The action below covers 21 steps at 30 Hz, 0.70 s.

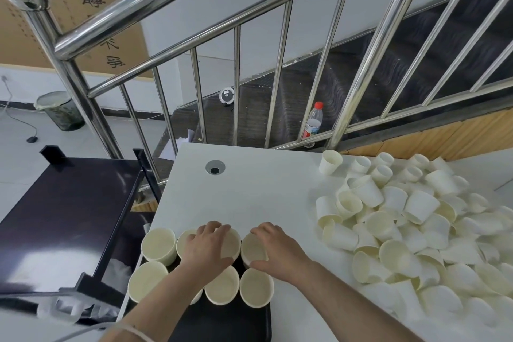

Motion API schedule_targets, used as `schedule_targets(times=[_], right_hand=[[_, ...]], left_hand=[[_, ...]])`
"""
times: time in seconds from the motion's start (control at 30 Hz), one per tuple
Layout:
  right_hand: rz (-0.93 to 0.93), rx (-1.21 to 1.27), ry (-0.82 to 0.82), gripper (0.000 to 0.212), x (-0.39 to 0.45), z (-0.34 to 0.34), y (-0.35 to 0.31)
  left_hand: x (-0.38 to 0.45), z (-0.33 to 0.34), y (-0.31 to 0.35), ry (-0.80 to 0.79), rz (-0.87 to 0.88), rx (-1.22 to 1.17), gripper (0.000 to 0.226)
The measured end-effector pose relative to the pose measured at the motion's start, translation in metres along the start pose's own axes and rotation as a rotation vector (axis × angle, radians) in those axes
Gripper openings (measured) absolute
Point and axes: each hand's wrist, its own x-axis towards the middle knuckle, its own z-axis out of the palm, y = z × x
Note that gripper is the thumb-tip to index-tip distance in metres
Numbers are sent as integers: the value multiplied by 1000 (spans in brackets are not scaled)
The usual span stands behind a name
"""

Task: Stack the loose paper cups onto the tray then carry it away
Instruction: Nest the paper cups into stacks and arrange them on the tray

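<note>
Several upright cream paper cups [158, 246] stand in two rows on a black tray [222, 322] at the near edge of the white table [258, 189]. My left hand [206, 248] lies over the tops of two back-row cups, fingers curled round one rim. My right hand [274, 250] grips the rightmost back-row cup [251, 248], thumb on its near side. A big heap of loose paper cups [402, 230] lies tumbled on the table to the right.
A steel stair railing [236, 86] rises behind the table, with dark stairs and a plastic bottle [313, 121] beyond it. A black cart [63, 216] stands left of the table. A round cable hole [215, 167] sits in the tabletop. A bin [59, 110] stands far left.
</note>
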Motion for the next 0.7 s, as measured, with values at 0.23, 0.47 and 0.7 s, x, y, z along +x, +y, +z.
schedule_targets(times=[0.23, 0.47, 0.7], right_hand=[[-12, 13, 76, 74, -22, -22, 19], [31, -28, 156, 72, -73, -56, 74], [129, -53, 209, 69, -122, -82, 133]], left_hand=[[-7, -4, 38, 89, 24, -53, 67], [-9, 3, 111, 129, 77, -73, 63], [-8, 23, 178, 97, 120, -80, 63]])
